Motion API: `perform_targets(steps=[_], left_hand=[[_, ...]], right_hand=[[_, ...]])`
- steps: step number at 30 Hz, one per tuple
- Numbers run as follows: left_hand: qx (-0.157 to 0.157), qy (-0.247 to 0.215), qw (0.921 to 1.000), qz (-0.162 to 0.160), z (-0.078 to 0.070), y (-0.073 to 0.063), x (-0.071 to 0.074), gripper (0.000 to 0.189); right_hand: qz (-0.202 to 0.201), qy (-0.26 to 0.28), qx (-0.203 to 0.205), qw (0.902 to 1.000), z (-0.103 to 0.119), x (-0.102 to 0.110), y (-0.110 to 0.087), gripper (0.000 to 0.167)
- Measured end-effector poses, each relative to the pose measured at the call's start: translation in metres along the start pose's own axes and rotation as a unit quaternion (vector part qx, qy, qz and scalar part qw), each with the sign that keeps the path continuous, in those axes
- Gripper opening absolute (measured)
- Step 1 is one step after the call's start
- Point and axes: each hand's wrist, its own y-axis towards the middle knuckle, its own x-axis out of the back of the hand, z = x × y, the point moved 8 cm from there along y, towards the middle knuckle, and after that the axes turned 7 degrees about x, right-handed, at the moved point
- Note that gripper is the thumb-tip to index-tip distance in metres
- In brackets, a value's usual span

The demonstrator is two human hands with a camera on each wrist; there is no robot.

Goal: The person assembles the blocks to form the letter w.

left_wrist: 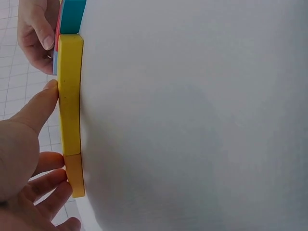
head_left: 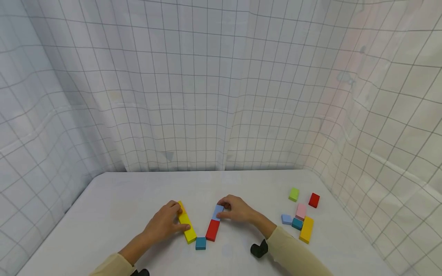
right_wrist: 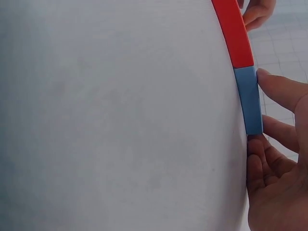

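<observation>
Two slanting rows of toy blocks lie on the white table, a teal block (head_left: 200,243) between their near ends. The left row is a long yellow block (left_wrist: 70,96) with a shorter orange-yellow block (left_wrist: 74,175) at its far end. My left hand (head_left: 165,223) rests along it, thumb touching the yellow block, fingers at the orange-yellow one. A red block (head_left: 212,230) and a light blue block (right_wrist: 248,98) make the right row, end to end. My right hand (head_left: 238,209) holds the light blue block between thumb and fingers at its far part.
To the right lie loose blocks: green (head_left: 294,194), red (head_left: 314,200), pink (head_left: 300,211), light blue (head_left: 286,219), teal (head_left: 297,224) and a long orange-yellow one (head_left: 306,230). A white gridded curtain (head_left: 200,96) surrounds the table's back and sides. A black device (head_left: 259,250) sits by the right wrist.
</observation>
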Motion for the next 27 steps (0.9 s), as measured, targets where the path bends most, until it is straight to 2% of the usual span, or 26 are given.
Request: perform_targets(steps=[11, 18, 22, 27], left_hand=[[-0.006, 0.025, 0.9993, 0.027, -0.006, 0.003, 0.003, 0.055], [-0.021, 0.06, 0.9976, 0.029, -0.013, 0.009, 0.007, 0.047], [-0.053, 0.029, 0.9975, 0.038, -0.026, 0.015, 0.003, 0.038], [-0.109, -0.039, 0.9893, 0.089, -0.048, 0.025, -0.016, 0.036]], right_hand=[[0.003, 0.0, -0.002, 1.0, 0.001, 0.003, -0.002, 0.043], [-0.012, 0.012, 0.008, 0.9998, -0.004, 0.025, -0.012, 0.04], [-0.031, 0.022, 0.006, 0.9992, -0.009, 0.048, -0.025, 0.039], [-0.047, 0.018, 0.008, 0.9987, -0.018, 0.076, -0.046, 0.039]])
